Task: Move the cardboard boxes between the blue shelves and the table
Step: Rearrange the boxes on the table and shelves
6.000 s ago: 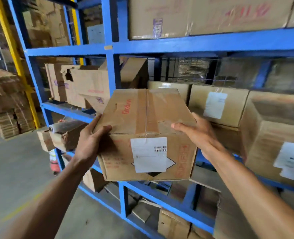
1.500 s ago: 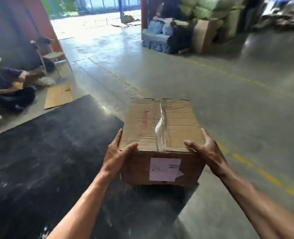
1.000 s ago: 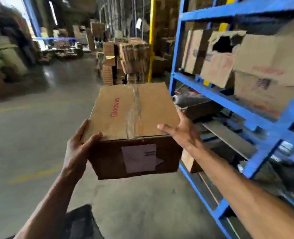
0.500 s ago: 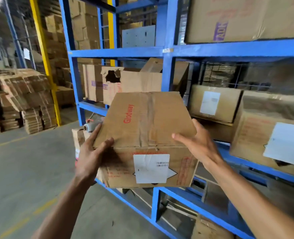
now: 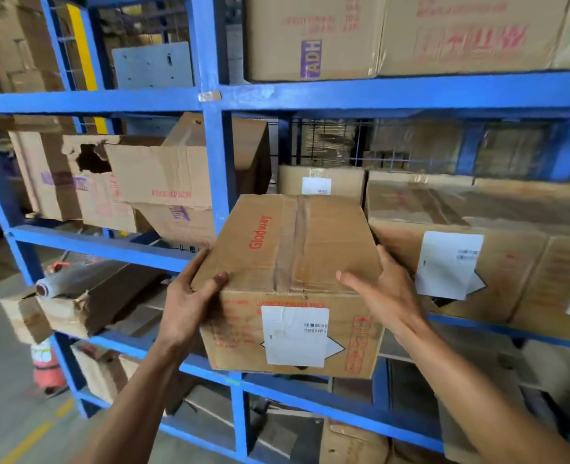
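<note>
Between left hand (image 5: pixel 186 303) and right hand (image 5: pixel 387 293), gripped at near top corners: cardboard box (image 5: pixel 297 242), long axis pointing away into blue shelves (image 5: pixel 377 93). Just beside right hand, labelled carton (image 5: pixel 511 262); beyond both hands, smaller carton (image 5: pixel 344 182) in the way.

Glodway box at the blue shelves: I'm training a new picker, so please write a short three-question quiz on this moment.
1. True or false: only the left hand holds the Glodway box, while the right hand hangs free.
2. Where is the white label on that box? A) on its top B) on the face towards the camera C) on its left side
3. Fill in: the upper shelf's box carries the purple letters ____.
Key: 1 false, both hands hold it, one at each side; 2 B; 3 ADH.
</note>
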Available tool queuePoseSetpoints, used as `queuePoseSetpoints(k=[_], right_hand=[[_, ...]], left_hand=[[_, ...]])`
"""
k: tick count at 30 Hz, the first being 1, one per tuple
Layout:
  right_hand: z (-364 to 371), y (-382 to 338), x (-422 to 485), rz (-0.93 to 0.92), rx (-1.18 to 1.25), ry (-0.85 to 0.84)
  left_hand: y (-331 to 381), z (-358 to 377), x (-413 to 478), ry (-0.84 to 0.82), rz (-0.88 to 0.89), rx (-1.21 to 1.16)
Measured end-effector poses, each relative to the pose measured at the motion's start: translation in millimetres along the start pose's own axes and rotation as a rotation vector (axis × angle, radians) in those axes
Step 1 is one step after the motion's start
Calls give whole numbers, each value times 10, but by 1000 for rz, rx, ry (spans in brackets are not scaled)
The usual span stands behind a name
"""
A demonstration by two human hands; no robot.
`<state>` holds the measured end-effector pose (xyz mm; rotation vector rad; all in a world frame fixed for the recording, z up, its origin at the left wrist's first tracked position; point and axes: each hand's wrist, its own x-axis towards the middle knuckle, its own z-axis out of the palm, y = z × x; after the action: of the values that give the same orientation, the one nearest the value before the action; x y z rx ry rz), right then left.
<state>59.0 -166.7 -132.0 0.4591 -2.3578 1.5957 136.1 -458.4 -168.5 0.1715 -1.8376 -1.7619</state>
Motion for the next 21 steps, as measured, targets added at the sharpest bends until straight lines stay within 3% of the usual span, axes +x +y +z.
queuePoseSetpoints(k=[5, 10, 17, 21], right_hand=[[132, 10, 227, -35, -7, 48], [166, 11, 410, -126, -165, 92], [284, 88, 619, -370, -423, 175], [470, 249, 573, -560, -810, 364]], left_hand=[[-11, 39, 381, 11, -22, 31], [48, 232, 746, 50, 49, 53], [-71, 394, 944, 234, 284, 127], [-290, 399, 1049, 95, 559, 325]])
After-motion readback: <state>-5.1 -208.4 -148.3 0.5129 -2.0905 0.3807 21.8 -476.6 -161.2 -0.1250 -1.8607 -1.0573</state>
